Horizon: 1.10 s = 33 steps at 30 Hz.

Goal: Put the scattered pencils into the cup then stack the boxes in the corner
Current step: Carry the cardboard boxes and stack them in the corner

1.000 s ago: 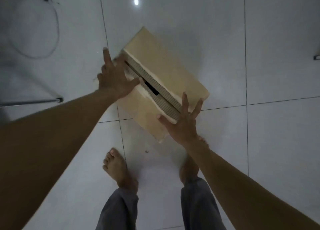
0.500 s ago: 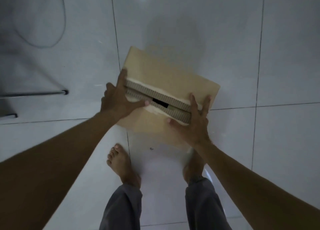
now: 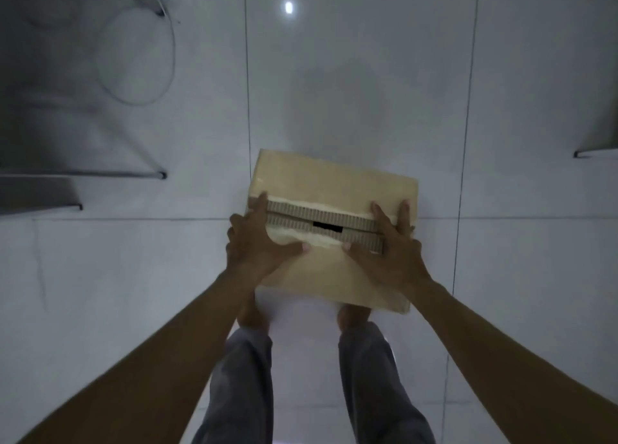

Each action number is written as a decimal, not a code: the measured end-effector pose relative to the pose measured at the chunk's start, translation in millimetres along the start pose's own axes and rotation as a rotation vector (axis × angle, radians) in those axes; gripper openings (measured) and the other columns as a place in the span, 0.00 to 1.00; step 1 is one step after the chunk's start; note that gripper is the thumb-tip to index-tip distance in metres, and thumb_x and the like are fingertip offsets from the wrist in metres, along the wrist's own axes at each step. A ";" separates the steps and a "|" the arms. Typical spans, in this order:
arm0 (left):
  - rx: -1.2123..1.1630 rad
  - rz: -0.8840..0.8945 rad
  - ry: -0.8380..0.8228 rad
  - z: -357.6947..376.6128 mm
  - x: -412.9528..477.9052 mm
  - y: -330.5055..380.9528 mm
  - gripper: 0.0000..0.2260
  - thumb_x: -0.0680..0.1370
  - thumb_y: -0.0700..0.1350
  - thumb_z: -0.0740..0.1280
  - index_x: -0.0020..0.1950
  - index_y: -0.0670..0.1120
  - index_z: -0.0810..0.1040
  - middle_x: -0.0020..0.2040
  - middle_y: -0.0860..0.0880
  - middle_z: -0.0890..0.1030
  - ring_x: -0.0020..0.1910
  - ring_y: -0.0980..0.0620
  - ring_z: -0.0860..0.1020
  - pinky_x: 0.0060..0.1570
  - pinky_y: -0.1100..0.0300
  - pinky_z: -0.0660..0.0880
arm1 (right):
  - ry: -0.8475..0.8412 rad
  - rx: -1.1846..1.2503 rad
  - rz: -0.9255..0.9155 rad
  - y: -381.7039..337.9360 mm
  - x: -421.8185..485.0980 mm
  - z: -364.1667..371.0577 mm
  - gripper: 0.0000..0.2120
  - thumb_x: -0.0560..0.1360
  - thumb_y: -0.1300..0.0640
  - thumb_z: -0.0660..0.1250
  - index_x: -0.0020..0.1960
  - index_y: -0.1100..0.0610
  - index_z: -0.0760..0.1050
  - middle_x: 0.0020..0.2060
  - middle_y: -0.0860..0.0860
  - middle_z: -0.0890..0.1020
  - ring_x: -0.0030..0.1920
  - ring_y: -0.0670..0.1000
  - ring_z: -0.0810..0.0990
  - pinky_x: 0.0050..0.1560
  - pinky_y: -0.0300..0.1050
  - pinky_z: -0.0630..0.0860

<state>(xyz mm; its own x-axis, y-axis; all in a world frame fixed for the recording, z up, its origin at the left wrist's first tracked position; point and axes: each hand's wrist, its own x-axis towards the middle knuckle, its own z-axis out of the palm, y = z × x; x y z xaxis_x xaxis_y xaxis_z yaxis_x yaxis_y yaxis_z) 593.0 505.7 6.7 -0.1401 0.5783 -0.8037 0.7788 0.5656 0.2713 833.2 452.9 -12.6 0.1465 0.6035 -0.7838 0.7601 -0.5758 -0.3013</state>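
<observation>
Firmly, the left hand (image 3: 255,243) grips one end of the cardboard box (image 3: 334,181); the right hand (image 3: 389,254) lies spread on its top.

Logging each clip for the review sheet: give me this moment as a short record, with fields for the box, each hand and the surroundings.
box: cardboard box, flaps nearly closed, dark gap between them
left hand: grips box's left end, thumb on near flap
right hand: straight fingers across both flaps at right end
floor: white tiles; metal furniture legs and looped cable at left
pencils, cup: not in view
</observation>
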 end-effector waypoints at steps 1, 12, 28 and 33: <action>0.012 -0.002 -0.007 -5.3 -9.8 5.8 0.57 0.55 0.65 0.78 0.76 0.62 0.49 0.67 0.42 0.62 0.67 0.38 0.65 0.65 0.46 0.68 | 0.004 -0.013 0.002 -4.9 -6.5 -9.7 0.44 0.65 0.25 0.62 0.74 0.31 0.44 0.77 0.44 0.33 0.76 0.67 0.52 0.71 0.64 0.58; -0.017 -0.039 0.020 -107.6 -143.4 82.3 0.58 0.53 0.69 0.76 0.76 0.63 0.48 0.72 0.40 0.58 0.71 0.37 0.60 0.69 0.44 0.61 | -0.057 -0.053 -0.022 -84.5 -118.9 -147.1 0.47 0.64 0.26 0.65 0.75 0.33 0.46 0.75 0.43 0.30 0.76 0.66 0.49 0.72 0.64 0.54; -0.282 -0.186 0.280 -131.7 -372.2 21.1 0.50 0.60 0.68 0.74 0.75 0.59 0.52 0.69 0.40 0.62 0.68 0.37 0.64 0.67 0.44 0.64 | -0.139 -0.303 -0.292 -132.6 -290.6 -178.3 0.48 0.64 0.26 0.65 0.75 0.33 0.45 0.75 0.43 0.29 0.75 0.66 0.51 0.71 0.62 0.56; -0.341 -0.219 0.386 -135.2 -435.3 -30.5 0.47 0.62 0.71 0.71 0.75 0.59 0.53 0.68 0.39 0.63 0.68 0.37 0.64 0.66 0.44 0.64 | -0.141 -0.299 -0.405 -148.2 -353.9 -147.6 0.47 0.64 0.28 0.67 0.75 0.33 0.46 0.75 0.42 0.29 0.75 0.66 0.49 0.71 0.62 0.56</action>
<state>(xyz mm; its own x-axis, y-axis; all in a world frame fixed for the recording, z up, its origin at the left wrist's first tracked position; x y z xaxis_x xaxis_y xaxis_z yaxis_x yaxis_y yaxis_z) 547.6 316.2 420.0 -0.5401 0.5631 -0.6254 0.4733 0.8178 0.3276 762.2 406.0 389.6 -0.2679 0.6535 -0.7079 0.8887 -0.1163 -0.4436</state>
